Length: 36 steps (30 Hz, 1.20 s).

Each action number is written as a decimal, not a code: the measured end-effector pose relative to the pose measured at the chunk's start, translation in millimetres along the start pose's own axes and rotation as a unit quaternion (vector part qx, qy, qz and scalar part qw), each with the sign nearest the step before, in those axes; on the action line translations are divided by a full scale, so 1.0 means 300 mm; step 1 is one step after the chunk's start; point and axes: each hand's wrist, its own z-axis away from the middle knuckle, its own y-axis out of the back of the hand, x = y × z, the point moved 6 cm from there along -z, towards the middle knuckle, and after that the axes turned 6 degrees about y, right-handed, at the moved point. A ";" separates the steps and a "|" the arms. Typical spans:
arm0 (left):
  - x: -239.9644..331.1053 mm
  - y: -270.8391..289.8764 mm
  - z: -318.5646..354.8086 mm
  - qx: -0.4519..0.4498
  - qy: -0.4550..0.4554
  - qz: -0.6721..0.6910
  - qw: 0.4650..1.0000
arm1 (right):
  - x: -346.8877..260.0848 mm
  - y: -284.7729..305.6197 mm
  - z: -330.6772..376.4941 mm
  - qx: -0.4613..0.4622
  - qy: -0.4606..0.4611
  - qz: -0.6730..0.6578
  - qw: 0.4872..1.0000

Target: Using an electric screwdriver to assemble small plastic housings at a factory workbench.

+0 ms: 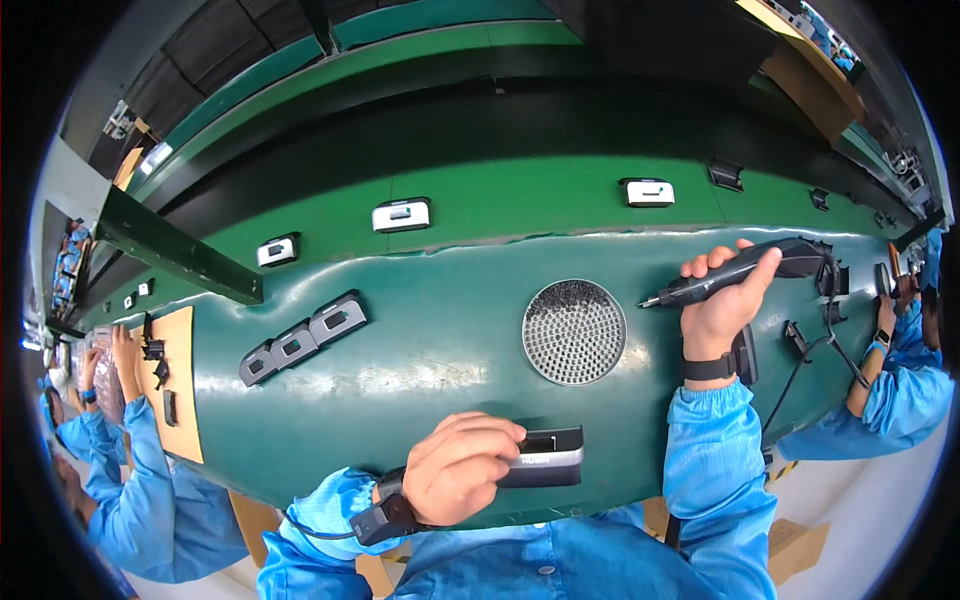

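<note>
My left hand (462,468) grips the left end of a black and grey plastic housing (548,462) with a rectangular opening, near the table's front edge. In my right hand (722,305) is a black electric screwdriver (745,272), its bit pointing left toward a round tray. That round metal tray (574,350) has rows of holes, and small dark screws are heaped along its far side. The screwdriver's tip is apart from both tray and housing. A row of similar grey and black housings (303,339) lies on the table to the left.
Beyond the green table, a green conveyor belt (520,200) carries white-fronted housings (402,214) and black parts (726,174). A green post (180,252) rises at the left. Co-workers in blue sit at both sides, one by a cardboard sheet (180,385). A cable (790,385) trails at right.
</note>
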 end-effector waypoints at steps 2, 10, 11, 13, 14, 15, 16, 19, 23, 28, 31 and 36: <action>0.074 0.000 -0.036 -0.035 -0.030 -0.004 0.999 | -0.019 0.012 -0.013 0.037 -0.024 0.001 0.999; 0.170 -0.003 -0.237 -0.020 0.001 -0.129 0.991 | -0.086 0.001 -0.029 0.081 -0.094 -0.035 0.992; 0.161 -0.010 -0.333 -0.011 0.026 -0.181 0.983 | -0.109 0.002 -0.035 0.081 -0.092 -0.035 0.992; 0.055 -0.029 -0.489 -0.012 0.088 -0.192 0.977 | -0.134 0.024 -0.049 0.088 -0.094 -0.035 0.991; -0.017 -0.041 -0.561 -0.028 0.145 -0.173 0.974 | -0.154 0.022 -0.051 0.093 -0.094 -0.037 0.991; -0.100 -0.047 -0.617 -0.028 0.176 -0.164 0.970 | -0.175 0.016 -0.051 0.095 -0.098 -0.042 0.990; -0.172 -0.063 -0.678 -0.037 0.195 -0.182 0.963 | -0.192 0.021 -0.056 0.099 -0.099 -0.044 0.989; -0.353 -0.054 -0.753 -0.063 0.167 -0.352 0.919 | -0.190 -0.001 -0.044 0.098 -0.134 -0.067 0.984; -0.346 -0.107 -0.789 -0.011 0.131 -0.501 0.855 | -0.211 0.048 -0.093 0.118 -0.149 -0.085 0.978; -0.259 0.050 -0.716 0.091 0.243 -0.571 0.779 | -0.271 0.043 -0.146 0.123 -0.135 -0.068 0.981; -0.363 0.157 -0.592 0.029 0.357 -0.571 0.739 | -0.327 -0.030 -0.111 0.066 -0.092 -0.101 0.988; -0.433 0.194 -0.545 0.083 0.313 -0.336 0.885 | -0.310 -0.130 0.100 -0.077 -0.054 -0.106 0.990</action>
